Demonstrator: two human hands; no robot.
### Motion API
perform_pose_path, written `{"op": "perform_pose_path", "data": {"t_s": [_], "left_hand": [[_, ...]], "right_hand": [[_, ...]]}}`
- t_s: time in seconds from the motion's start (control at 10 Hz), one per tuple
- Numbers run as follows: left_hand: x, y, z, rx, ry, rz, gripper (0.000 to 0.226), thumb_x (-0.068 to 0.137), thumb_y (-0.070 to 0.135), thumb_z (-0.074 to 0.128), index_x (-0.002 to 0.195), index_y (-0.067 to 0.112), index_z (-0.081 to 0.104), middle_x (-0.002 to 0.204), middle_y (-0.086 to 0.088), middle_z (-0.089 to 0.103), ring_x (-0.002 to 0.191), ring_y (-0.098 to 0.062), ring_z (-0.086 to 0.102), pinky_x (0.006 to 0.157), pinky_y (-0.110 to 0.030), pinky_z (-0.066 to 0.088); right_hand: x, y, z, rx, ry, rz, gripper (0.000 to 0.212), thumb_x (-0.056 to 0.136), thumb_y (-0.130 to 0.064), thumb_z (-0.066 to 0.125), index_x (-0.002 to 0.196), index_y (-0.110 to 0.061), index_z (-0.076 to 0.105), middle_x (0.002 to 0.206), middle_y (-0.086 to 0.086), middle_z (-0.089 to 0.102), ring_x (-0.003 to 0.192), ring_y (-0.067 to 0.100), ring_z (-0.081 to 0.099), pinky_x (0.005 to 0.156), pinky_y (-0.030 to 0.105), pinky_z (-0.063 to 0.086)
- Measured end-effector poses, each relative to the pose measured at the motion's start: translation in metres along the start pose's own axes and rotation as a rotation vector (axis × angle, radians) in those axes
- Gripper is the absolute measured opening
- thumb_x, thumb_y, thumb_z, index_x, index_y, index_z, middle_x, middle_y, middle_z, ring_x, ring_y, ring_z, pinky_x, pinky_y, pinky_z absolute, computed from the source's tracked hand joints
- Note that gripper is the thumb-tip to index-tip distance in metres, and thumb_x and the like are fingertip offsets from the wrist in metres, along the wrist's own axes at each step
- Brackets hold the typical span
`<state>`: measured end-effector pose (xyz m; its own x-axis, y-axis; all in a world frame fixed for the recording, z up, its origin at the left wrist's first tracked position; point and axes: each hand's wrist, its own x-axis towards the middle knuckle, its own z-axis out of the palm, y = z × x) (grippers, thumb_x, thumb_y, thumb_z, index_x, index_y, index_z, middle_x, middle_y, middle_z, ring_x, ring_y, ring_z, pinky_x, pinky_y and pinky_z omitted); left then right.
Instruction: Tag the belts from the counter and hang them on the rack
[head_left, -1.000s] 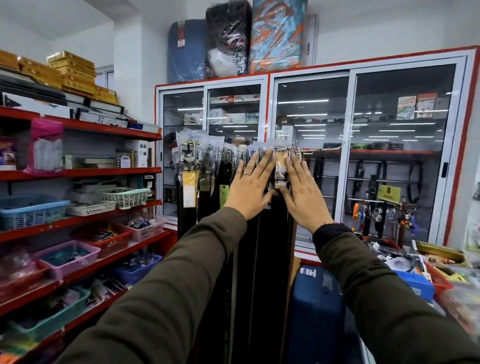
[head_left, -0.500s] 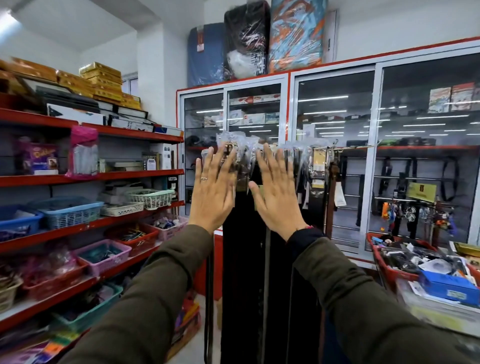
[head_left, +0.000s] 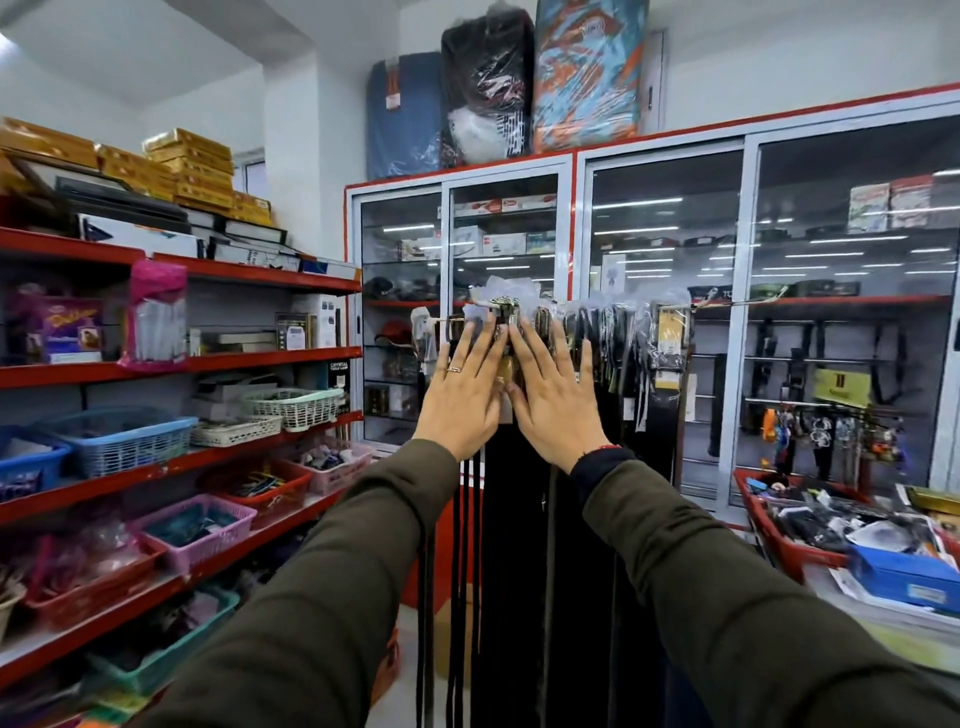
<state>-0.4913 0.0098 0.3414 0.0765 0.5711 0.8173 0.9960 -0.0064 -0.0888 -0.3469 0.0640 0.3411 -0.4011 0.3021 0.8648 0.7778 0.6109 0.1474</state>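
Note:
Several dark belts (head_left: 524, 545) hang in a row from a horizontal rack rod (head_left: 727, 304), their buckles wrapped in clear plastic and some carrying yellow tags (head_left: 667, 338). My left hand (head_left: 460, 389) lies flat with fingers spread against the upper part of the belts at the left end of the row. My right hand (head_left: 553, 397) lies flat beside it, fingers spread too, touching the same bunch. Neither hand grips anything. The belts behind both palms are hidden.
Red shelves (head_left: 182, 364) with baskets (head_left: 119, 436) and boxes line the left wall. A glass-door cabinet (head_left: 660, 322) stands behind the rack, with wrapped suitcases (head_left: 488, 88) on top. A counter with red and blue trays (head_left: 904, 577) of goods is at the right.
Both flat hands have slid leftward along the row of hanging belts, and my view has turned left with them; more belts now hang to the right of my hands.

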Motion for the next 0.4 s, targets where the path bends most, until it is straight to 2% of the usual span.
{"op": "perform_pose_path", "data": {"t_s": [0.1,0.2,0.4], "left_hand": [[-0.002,0.003,0.001,-0.019,0.004,-0.007,0.069,0.100,0.032,0.033,0.162,0.019,0.007,0.171,-0.001,0.001,0.159,-0.023,-0.003,0.129,-0.048,0.005],[-0.004,0.007,-0.001,-0.006,0.013,-0.024,0.068,0.098,0.036,0.021,0.162,0.019,0.005,0.171,-0.001,0.000,0.159,-0.023,-0.003,0.129,-0.047,0.003],[-0.018,0.031,-0.014,0.040,0.136,-0.064,0.068,0.100,0.033,0.030,0.162,0.017,0.008,0.171,-0.005,0.001,0.159,-0.023,0.000,0.128,-0.045,0.001]], "right_hand": [[0.000,0.003,0.000,0.003,-0.031,0.003,0.065,0.100,-0.043,0.032,0.159,-0.024,0.011,0.168,-0.005,0.009,0.156,0.028,0.004,0.121,0.061,0.008],[-0.003,0.003,-0.001,0.009,-0.064,0.022,0.065,0.101,-0.044,0.030,0.159,-0.024,0.009,0.168,-0.006,0.008,0.156,0.026,0.003,0.122,0.060,0.008],[-0.032,0.013,-0.028,0.025,-0.038,0.030,0.064,0.101,-0.049,0.028,0.159,-0.026,0.013,0.168,-0.009,0.009,0.157,0.022,0.003,0.123,0.055,0.007]]}}
